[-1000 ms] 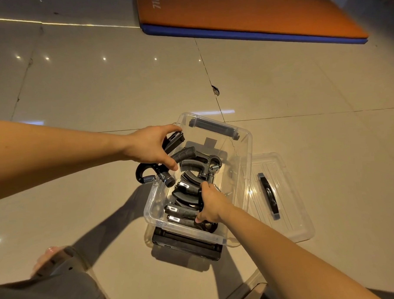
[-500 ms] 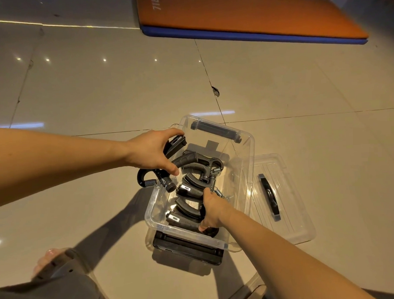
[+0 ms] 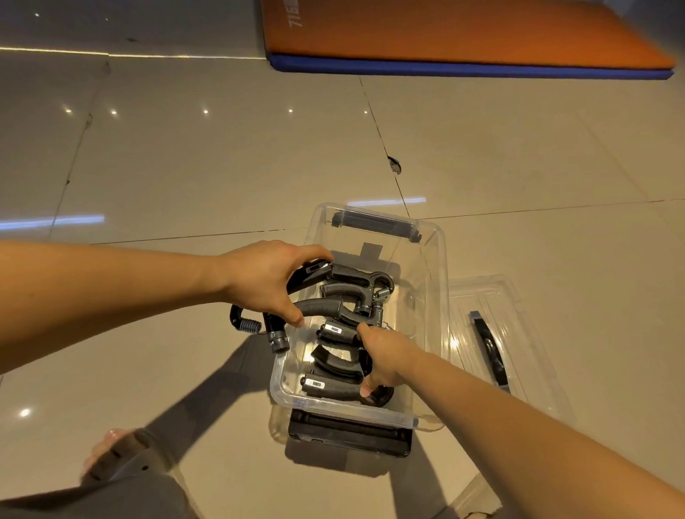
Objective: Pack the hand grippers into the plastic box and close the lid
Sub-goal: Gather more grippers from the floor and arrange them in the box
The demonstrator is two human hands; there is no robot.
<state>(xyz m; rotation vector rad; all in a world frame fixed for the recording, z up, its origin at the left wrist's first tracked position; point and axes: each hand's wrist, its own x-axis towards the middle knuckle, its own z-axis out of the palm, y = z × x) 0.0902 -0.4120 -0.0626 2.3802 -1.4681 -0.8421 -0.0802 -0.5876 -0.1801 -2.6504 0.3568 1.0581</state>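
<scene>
left hand: fingers curled tight around one black spring-loaded hand gripper, thumb pressing a handle; its coil spring and knob end hang outside the near-left wall, the rest reaches in over the rim. Judgement: it's held crosswise to angle the handles down into the gap that's left.
right hand: inside the box, thumb and fingers pinched on the packed black hand grippers at the near end. Judgement: it pins or nudges them together to free room at the far end.
clear rectangular plastic box: open, on the floor, its near end resting on a flat black slab-like object, so it sits slightly tilted; far end mostly bare.
clear plastic lid with black handle: flat on the floor, touching the box's right side, handle up. Judgement: parked within the right hand's reach for closing.
gripper count: one in the left hand; roughly four in the box, two toward the middle and far side, two under the right hand. They overlap, so the exact number isn't certain.
other counts: one box, one lid, one black slab.
beige glossy tiled floor: no loose grippers visible on it.
orange exercise mat with blue edge: well apart, at the far side, not involved.
progress: judgement — last gripper going in; the lid step is not yet begun.
</scene>
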